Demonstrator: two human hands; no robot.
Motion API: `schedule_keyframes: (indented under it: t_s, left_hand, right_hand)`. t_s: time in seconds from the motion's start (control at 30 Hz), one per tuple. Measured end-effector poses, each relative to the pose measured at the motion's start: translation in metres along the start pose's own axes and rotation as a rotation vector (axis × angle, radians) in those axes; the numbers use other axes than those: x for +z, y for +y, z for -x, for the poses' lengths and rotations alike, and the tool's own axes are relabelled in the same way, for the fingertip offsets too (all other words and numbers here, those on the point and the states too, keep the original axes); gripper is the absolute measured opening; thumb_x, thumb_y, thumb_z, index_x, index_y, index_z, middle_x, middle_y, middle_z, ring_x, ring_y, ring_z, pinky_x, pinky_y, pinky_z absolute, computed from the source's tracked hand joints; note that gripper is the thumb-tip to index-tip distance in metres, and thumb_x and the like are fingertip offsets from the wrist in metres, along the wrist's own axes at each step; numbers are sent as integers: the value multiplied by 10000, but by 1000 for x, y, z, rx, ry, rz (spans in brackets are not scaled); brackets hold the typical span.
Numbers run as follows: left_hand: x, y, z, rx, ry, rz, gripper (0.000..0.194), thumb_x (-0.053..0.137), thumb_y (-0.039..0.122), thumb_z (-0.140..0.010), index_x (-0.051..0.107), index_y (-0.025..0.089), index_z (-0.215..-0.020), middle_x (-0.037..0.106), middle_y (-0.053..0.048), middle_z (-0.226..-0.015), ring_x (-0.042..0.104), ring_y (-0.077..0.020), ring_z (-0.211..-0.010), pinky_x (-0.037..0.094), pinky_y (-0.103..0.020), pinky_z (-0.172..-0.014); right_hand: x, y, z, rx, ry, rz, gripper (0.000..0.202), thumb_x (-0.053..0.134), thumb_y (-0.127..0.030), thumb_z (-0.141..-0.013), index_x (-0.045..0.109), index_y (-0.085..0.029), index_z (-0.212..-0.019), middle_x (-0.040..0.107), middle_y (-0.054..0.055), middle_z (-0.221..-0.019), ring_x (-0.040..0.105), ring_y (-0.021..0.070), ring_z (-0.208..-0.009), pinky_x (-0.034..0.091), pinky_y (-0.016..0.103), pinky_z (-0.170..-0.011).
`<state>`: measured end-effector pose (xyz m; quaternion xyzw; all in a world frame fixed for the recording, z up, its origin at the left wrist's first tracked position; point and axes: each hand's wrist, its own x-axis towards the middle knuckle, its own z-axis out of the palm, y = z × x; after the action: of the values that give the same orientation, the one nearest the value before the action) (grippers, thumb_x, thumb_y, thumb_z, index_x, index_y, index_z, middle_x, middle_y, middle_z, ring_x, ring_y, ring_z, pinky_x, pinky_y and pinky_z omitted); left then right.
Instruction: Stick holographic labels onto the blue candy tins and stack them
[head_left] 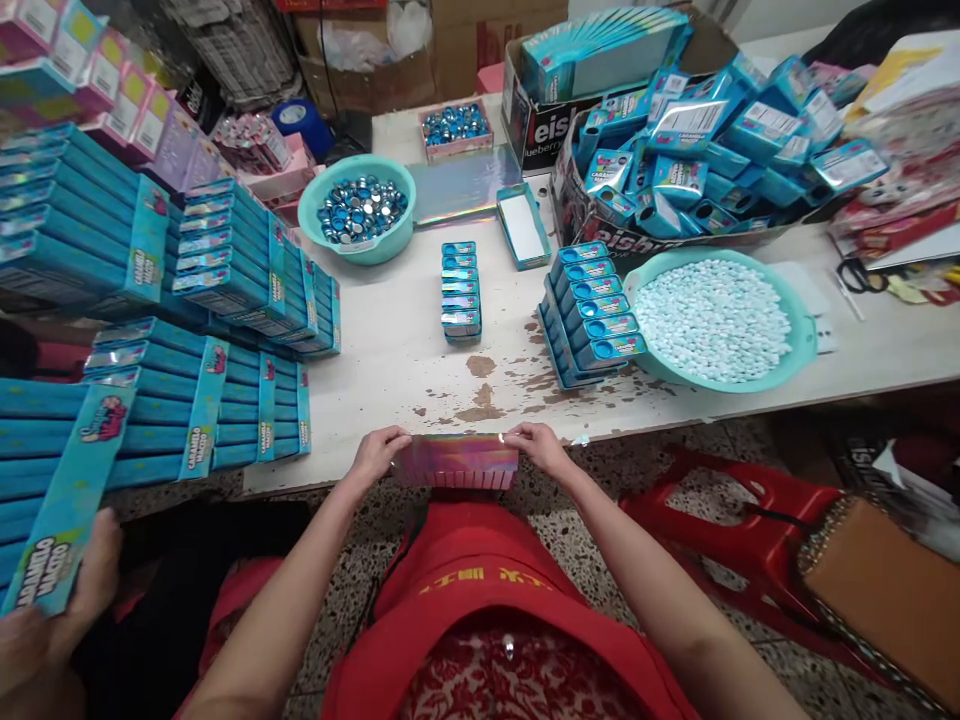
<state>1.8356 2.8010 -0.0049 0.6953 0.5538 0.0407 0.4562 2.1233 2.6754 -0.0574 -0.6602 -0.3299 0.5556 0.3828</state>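
Both my hands hold a shiny holographic strip [457,458] with a slit lower edge, stretched out level at the table's front edge. My left hand [381,453] pinches its left end, and my right hand [537,448] pinches the right end. Beyond it on the table, a short row of small blue boxes [460,292] stands in line. To the right, more blue boxes with round openings [598,310] sit in a tray beside a turquoise basin of small pale candies [720,318]. A shallow blue tray with a white bottom [523,228] lies farther back.
Stacked blue cartons [255,270] fill the left side, where another person's hand [94,575] grips one. A turquoise bowl of blue and silver caps [357,208] stands behind. Cardboard boxes of blue packs [690,150] occupy the back right. A red stool [720,530] is at right.
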Motion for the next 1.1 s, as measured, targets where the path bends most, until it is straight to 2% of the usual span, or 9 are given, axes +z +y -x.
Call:
schedule_keyframes:
  t_s: [0.27,0.37,0.43,0.53,0.6,0.7,0.8,0.93,1.1]
  left_hand:
    - [-23,-30,7,-69,0,-194,329,448,456,-742,660,204,-739,662,3,-689,582,-190,-709,397,-261,-643]
    - [-40,-26,-3,-119,-34,-383,319,429,410,-788,679,213,-778,691,-20,-741,607,-210,-750,415,-276,-667]
    - [-45,-13,-15,-94,26,-513,322,421,364,-815,687,204,-900,706,-63,-913,611,-247,-886,430,-315,-754]
    - [-28,24,-39,96,87,-541,409,463,358,-825,591,185,-1173,606,-109,-1219,529,-271,-1117,389,-365,-923]
    - [-3,51,-58,213,-95,-454,429,498,370,-815,573,195,-1200,610,-92,-1220,534,-243,-1115,381,-332,-938]
    - [34,75,-82,236,-399,-388,300,465,301,-820,666,184,-1010,697,-61,-970,605,-203,-898,421,-268,-758]
    - [54,75,-97,209,-481,-337,258,439,235,-808,687,169,-831,685,-32,-771,586,-169,-735,385,-242,-645]
    - [61,68,-101,209,-499,-281,244,473,261,-804,697,175,-844,688,-39,-786,579,-171,-743,365,-242,-635]
    - [65,73,-98,87,-443,-328,230,475,237,-799,698,180,-792,688,-44,-773,578,-166,-731,355,-237,-609]
  right_hand:
    - [26,-3,-15,-10,-120,-12,243,591,-405,-651,641,-168,-674,596,-11,-620,502,133,-608,403,253,-601]
    - [36,-9,-24,0,-99,-35,243,577,-407,-655,626,-169,-662,554,-30,-562,451,108,-527,375,234,-538]
    - [41,-12,-32,2,-60,-53,249,575,-411,-655,622,-166,-669,536,-35,-542,433,100,-501,367,227,-513]
    - [46,-17,-45,-4,17,-76,239,575,-396,-654,619,-165,-691,513,-43,-524,419,94,-482,364,220,-487]
    - [47,-19,-51,-3,66,-82,213,572,-367,-657,616,-167,-716,510,-45,-523,414,93,-479,360,215,-475]
    - [48,-20,-52,16,128,-75,168,566,-313,-667,606,-171,-749,521,-44,-539,435,99,-498,370,214,-488]
    - [50,-17,-47,8,199,-29,139,558,-299,-711,595,-179,-768,569,-22,-608,499,117,-560,414,229,-546]
    - [55,-18,-37,-59,291,119,158,508,-287,-801,601,-179,-869,628,29,-755,576,153,-678,479,273,-645]
    - [61,-27,-26,-304,381,789,278,462,-263,-886,605,-211,-1119,601,108,-1071,528,222,-982,457,353,-841]
